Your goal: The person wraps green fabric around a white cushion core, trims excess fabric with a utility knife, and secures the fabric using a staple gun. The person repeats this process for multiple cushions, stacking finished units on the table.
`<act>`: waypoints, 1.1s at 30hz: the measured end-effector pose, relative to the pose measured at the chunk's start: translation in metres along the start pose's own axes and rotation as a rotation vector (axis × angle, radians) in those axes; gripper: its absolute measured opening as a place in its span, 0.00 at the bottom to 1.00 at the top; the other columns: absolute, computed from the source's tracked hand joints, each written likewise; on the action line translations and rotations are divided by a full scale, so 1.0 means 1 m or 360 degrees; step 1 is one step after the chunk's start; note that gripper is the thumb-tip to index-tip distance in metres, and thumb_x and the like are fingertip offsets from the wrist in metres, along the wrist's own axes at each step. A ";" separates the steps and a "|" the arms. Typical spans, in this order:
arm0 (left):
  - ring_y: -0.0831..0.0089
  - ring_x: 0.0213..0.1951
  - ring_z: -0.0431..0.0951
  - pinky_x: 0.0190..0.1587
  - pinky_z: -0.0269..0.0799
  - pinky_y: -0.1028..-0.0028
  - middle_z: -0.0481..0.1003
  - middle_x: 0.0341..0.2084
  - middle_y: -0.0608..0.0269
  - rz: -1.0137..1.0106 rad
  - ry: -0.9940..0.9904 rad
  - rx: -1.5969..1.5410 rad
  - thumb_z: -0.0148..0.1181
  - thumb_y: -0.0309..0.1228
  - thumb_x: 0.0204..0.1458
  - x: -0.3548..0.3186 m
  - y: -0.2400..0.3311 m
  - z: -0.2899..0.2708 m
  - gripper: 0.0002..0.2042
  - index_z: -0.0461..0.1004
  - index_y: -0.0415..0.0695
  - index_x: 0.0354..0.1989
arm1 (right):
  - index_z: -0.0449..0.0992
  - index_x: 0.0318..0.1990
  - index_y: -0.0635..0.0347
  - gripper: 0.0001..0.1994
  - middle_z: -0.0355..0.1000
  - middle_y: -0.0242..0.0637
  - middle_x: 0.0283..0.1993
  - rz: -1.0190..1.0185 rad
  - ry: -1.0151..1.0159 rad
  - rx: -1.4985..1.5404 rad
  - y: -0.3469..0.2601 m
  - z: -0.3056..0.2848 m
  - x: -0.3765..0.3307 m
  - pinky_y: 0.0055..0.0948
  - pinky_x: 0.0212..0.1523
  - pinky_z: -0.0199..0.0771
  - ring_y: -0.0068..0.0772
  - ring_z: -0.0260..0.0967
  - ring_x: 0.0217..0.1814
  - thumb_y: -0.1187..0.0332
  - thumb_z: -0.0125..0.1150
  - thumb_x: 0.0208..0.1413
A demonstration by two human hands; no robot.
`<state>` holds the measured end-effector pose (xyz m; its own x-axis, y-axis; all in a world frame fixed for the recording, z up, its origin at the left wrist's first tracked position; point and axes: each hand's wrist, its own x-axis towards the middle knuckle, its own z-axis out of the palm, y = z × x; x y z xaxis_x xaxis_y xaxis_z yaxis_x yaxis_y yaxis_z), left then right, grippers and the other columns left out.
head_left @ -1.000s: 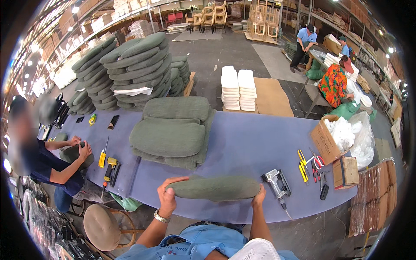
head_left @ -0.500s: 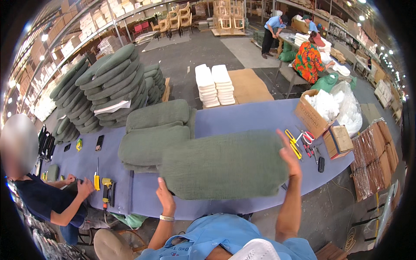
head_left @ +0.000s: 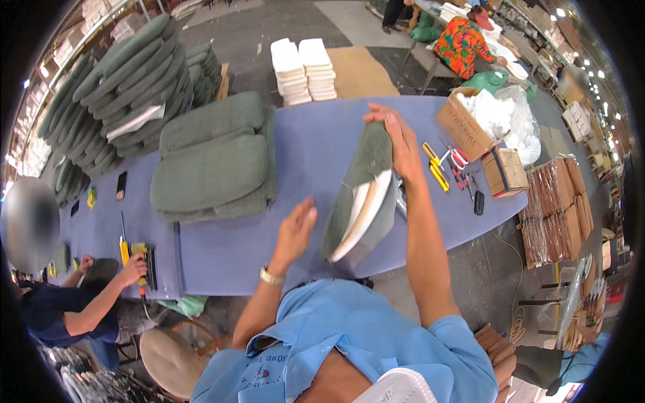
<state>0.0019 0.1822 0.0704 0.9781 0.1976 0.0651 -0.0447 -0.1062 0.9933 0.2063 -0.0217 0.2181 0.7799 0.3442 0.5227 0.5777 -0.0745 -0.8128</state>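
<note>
A dark green fabric cushion (head_left: 366, 201) stands tilted on its edge over the blue table, its open side showing white padding and a tan layer inside. My right hand (head_left: 402, 144) grips the cushion's far end, fingers bent over the top. My left hand (head_left: 294, 235), with a watch at the wrist, is left of the cushion and apart from it. Its fingers are stretched out and it holds nothing. Farther left lies a pile of finished-looking green cushions (head_left: 211, 164).
The blue table (head_left: 309, 134) bears a yellow cutter (head_left: 438, 176), red-handled scissors (head_left: 459, 158), pliers and a carton (head_left: 467, 124) of white stuffing at right. Tall green cushion stacks (head_left: 134, 80) stand at left. A co-worker's hand holds a yellow staple gun (head_left: 140, 250).
The cushion has turned from lying flat between both hands to standing on edge, showing its open side. My left hand has come off it. The co-worker's hand has reached the staple gun.
</note>
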 end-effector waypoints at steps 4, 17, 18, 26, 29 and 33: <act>0.59 0.69 0.68 0.69 0.64 0.63 0.64 0.70 0.45 0.0487 -0.0015 -0.0173 0.59 0.39 0.67 0.032 0.111 0.006 0.32 0.59 0.35 0.73 | 0.84 0.47 0.60 0.24 0.76 0.41 0.61 0.0003 -0.0077 -0.0085 -0.010 0.028 0.013 0.33 0.60 0.70 0.40 0.74 0.59 0.54 0.41 0.73; 0.58 0.59 0.78 0.61 0.71 0.66 0.75 0.60 0.42 0.0524 0.0059 0.0328 0.52 0.30 0.67 0.056 0.091 0.036 0.24 0.65 0.33 0.69 | 0.83 0.51 0.54 0.21 0.73 0.41 0.65 -0.0032 0.0087 -0.0013 0.013 0.035 -0.001 0.41 0.68 0.64 0.40 0.69 0.67 0.51 0.46 0.74; 0.60 0.57 0.78 0.60 0.71 0.67 0.76 0.59 0.43 0.0508 0.0071 0.0337 0.50 0.30 0.68 0.056 0.093 0.034 0.23 0.65 0.33 0.69 | 0.83 0.51 0.52 0.21 0.72 0.42 0.65 -0.0098 0.0156 -0.0210 0.006 0.039 0.000 0.44 0.69 0.65 0.44 0.69 0.68 0.51 0.45 0.74; 0.62 0.51 0.76 0.57 0.70 0.66 0.76 0.54 0.44 0.0646 0.0126 0.0208 0.45 0.30 0.70 0.029 0.038 0.020 0.21 0.65 0.28 0.65 | 0.81 0.43 0.56 0.12 0.76 0.37 0.61 -0.0693 0.0246 -0.0534 -0.050 0.040 -0.040 0.49 0.69 0.59 0.44 0.71 0.63 0.58 0.61 0.63; 0.61 0.56 0.72 0.59 0.68 0.64 0.70 0.60 0.43 0.0584 0.0082 -0.0069 0.44 0.31 0.71 0.007 0.015 0.021 0.20 0.66 0.29 0.64 | 0.79 0.35 0.55 0.09 0.79 0.36 0.50 -0.0871 0.0167 -0.0273 -0.061 0.056 -0.051 0.51 0.70 0.56 0.40 0.72 0.58 0.61 0.65 0.60; 0.57 0.60 0.70 0.62 0.66 0.58 0.68 0.61 0.41 0.0539 0.0352 0.0226 0.43 0.35 0.72 -0.018 -0.003 0.029 0.21 0.64 0.31 0.66 | 0.78 0.28 0.56 0.10 0.77 0.32 0.35 -0.0828 0.0091 -0.0177 -0.078 0.067 -0.064 0.47 0.66 0.58 0.37 0.72 0.47 0.62 0.65 0.59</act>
<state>-0.0097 0.1503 0.0634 0.8454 0.3309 0.4193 -0.3121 -0.3310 0.8905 0.0953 0.0245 0.2304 0.3938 0.3106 0.8651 0.9111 -0.0074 -0.4121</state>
